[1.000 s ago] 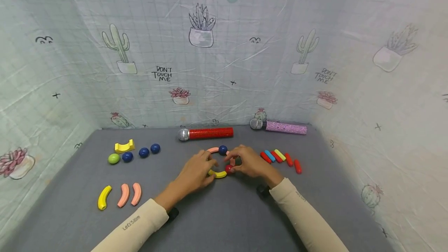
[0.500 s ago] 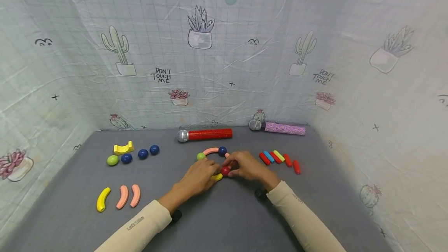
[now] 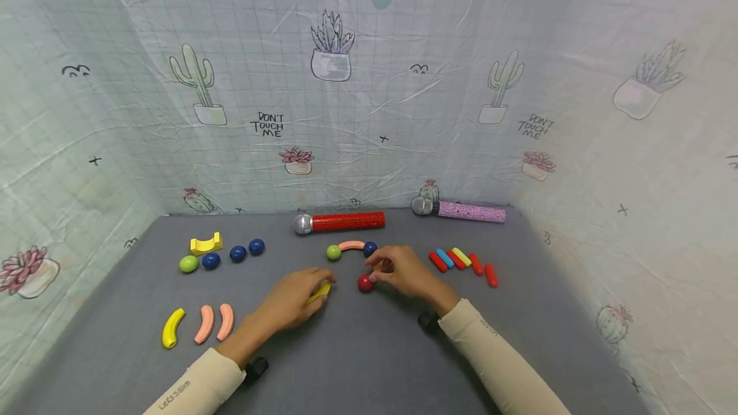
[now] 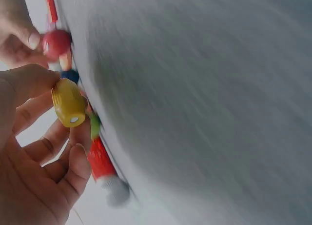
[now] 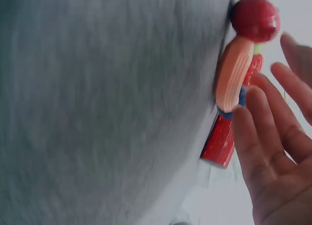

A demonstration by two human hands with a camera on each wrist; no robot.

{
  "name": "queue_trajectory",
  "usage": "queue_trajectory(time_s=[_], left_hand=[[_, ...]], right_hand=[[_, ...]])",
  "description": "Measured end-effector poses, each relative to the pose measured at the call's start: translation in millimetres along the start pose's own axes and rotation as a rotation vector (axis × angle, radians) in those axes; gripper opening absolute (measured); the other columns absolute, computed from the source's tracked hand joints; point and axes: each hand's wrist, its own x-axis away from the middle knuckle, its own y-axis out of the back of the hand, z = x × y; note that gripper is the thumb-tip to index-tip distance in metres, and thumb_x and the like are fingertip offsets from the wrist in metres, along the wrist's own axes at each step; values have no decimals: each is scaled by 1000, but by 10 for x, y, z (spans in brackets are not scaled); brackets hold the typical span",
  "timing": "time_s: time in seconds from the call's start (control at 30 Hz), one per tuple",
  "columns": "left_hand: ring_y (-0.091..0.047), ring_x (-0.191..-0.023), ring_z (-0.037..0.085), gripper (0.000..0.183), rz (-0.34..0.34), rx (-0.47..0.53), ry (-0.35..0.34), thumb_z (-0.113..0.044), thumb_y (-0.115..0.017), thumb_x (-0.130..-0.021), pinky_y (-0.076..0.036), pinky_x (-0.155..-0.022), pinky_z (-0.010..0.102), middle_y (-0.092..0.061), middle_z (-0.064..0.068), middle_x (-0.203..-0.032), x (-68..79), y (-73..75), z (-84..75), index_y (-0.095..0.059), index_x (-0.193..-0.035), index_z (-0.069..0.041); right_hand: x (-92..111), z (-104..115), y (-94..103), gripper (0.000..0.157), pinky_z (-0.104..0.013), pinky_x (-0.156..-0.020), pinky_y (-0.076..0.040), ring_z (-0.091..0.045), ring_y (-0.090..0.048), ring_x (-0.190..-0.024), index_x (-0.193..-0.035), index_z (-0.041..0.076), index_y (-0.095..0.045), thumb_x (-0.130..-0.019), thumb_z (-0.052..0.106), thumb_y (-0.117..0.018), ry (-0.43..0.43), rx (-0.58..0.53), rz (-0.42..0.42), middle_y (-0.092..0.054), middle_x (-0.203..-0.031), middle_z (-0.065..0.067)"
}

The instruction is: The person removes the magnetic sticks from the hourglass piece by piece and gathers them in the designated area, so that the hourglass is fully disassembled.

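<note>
My left hand [image 3: 296, 296] pinches a yellow curved toy piece [image 4: 68, 103] between thumb and fingers, left of the red ball [image 3: 365, 283]. My right hand [image 3: 406, 271] is beside that ball, its fingers loosely extended and a small gap showing between fingertips and ball in the right wrist view. A pink curved piece [image 5: 235, 73] meets the red ball there and is hidden behind the right hand in the head view. Farther back, a green ball [image 3: 334, 252], another pink curved piece [image 3: 352, 245] and a blue ball [image 3: 370, 249] lie joined in a row.
Behind lie a red microphone [image 3: 346, 221] and a purple microphone [image 3: 469, 211]. Several short coloured sticks [image 3: 461, 258] are at right. At left are a yellow cradle-shaped block [image 3: 205, 245], loose balls [image 3: 237, 253], a yellow curved piece [image 3: 172, 328] and two pink ones [image 3: 204, 324].
My left hand has pulled the yellow curved piece leftward, away from the red ball and the green ball. The red ball has shifted slightly left, and my right fingers have loosened from it.
</note>
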Motion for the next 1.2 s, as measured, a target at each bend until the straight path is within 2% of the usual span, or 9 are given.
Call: queue_trajectory(time_s=[0.07, 0.17, 0.27, 0.33, 0.47, 0.63, 0.8, 1.03, 1.2], left_hand=[[-57, -83, 11, 27, -4, 19, 34, -14, -75, -99, -47, -72, 29, -69, -4, -106, 88, 65, 86, -72, -126, -14], [-56, -80, 11, 24, -10, 30, 81, -14, -76, -99, -44, -69, 26, -64, -6, -95, 218, 146, 213, -72, -123, -15], [-56, -79, 10, 23, -22, 18, 112, -15, -78, -97, -44, -68, 27, -61, -7, -90, 337, 201, 327, -72, -119, -16], [-56, -78, 10, 22, -31, 4, 123, -16, -79, -96, -43, -68, 27, -61, -7, -88, 409, 227, 389, -71, -117, -17], [-56, -79, 10, 22, -33, -9, 147, -18, -81, -95, -44, -69, 30, -62, -6, -88, 536, 266, 484, -70, -113, -17], [-54, -78, 10, 22, -7, -14, 207, -20, -81, -95, -42, -68, 29, -61, -7, -88, 649, 304, 598, -70, -114, -17], [-52, -76, 10, 22, 14, -37, 258, -22, -82, -94, -40, -66, 28, -57, -6, -85, 741, 351, 662, -69, -112, -18], [-52, -78, 10, 25, 20, -59, 252, -23, -83, -93, -41, -67, 31, -58, -5, -87, 896, 460, 699, -69, -112, -16], [-52, -80, 13, 24, 41, -95, 277, -20, -84, -92, -43, -68, 34, -57, -3, -89, 966, 548, 725, -69, -110, -15]], right_hand=[[2, -26, 29, 30, -36, -87, -59, -19, -70, -98, -122, 10, -77, -93, 14, -83, -5, 29, -59, -75, -114, -6], [-1, -73, 66, 37, -50, -105, -54, -28, -65, -123, -129, 15, -75, -93, 13, -83, -17, 101, -107, -69, -135, -8], [-12, -115, 87, 42, -60, -119, -41, -36, -51, -145, -134, 16, -72, -94, 13, -83, -21, 133, -93, -56, -157, -12], [-23, -133, 88, 42, -63, -121, -37, -39, -47, -149, -135, 15, -72, -94, 12, -81, -9, 145, -59, -51, -161, -14], [-49, -159, 59, 41, -61, -118, -42, -39, -51, -144, -137, 11, -71, -97, 11, -78, 30, 182, 5, -55, -158, -15], [-72, -144, 40, 39, -58, -117, -44, -38, -54, -141, -136, 8, -71, -97, 6, -76, 52, 188, 14, -58, -152, -16], [-72, -106, 48, 41, -56, -113, -48, -35, -57, -136, -137, 10, -71, -96, 5, -78, 43, 205, 18, -61, -144, -15], [-62, -72, 69, 42, -51, -108, -51, -29, -60, -125, -135, 11, -73, -94, 9, -81, 4, 194, 20, -62, -133, -10], [-54, -44, 87, 41, -46, -95, -53, -26, -61, -113, -132, 12, -74, -92, 14, -85, -21, 167, 11, -63, -124, -10]])
